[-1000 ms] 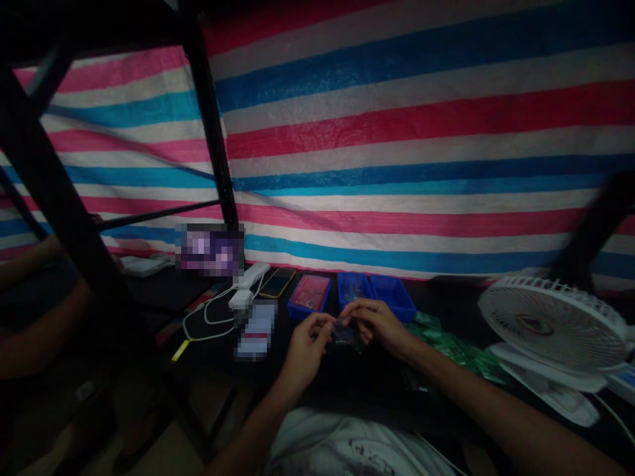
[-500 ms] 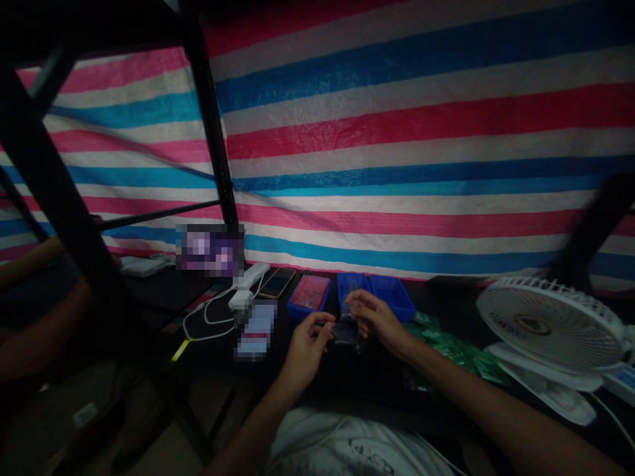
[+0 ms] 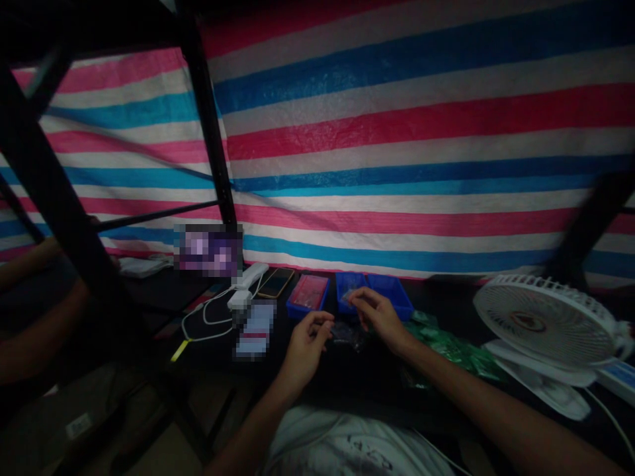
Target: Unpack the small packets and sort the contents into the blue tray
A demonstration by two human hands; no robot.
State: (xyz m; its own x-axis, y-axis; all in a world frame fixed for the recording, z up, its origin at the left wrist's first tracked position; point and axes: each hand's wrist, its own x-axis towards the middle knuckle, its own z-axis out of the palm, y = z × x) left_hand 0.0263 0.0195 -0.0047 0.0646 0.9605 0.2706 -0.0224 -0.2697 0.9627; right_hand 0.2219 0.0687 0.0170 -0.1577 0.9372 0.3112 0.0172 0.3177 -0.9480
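1. Blue plastic trays sit side by side just past my right hand (image 3: 380, 320): the nearer blue tray (image 3: 339, 291) lies under my fingertips, and the second blue tray (image 3: 394, 297) touches it on the right.
2. My right thumb and forefinger are drawn close together above the nearer tray's front edge, but the dim light hides whether they pinch anything. A small translucent piece (image 3: 350, 296) lies in that tray just beyond them.
3. My left hand (image 3: 305, 350) is loosely curled with its fingers slightly apart, holding nothing I can see.
4. A dark, shiny packet (image 3: 347, 334) lies on the black table (image 3: 213, 294) between my hands, touching neither as far as I can tell; its contents are too dark to make out.
5. Past my left fingertips is a blue tray with a red lining (image 3: 308, 292), and further left lie a phone (image 3: 276, 283), a white charger (image 3: 241, 299) with a white cable (image 3: 206, 324), and a pixelated card (image 3: 254, 329).
6. Right of my right wrist lie green packets (image 3: 449, 350), and beyond them stands a white desk fan (image 3: 546, 324).
7. Well left of my left hand, behind a black metal post (image 3: 64, 198), a co-worker's arm (image 3: 34, 347) rests in shadow.
8. A striped tarp (image 3: 397, 132) hangs beyond the table.
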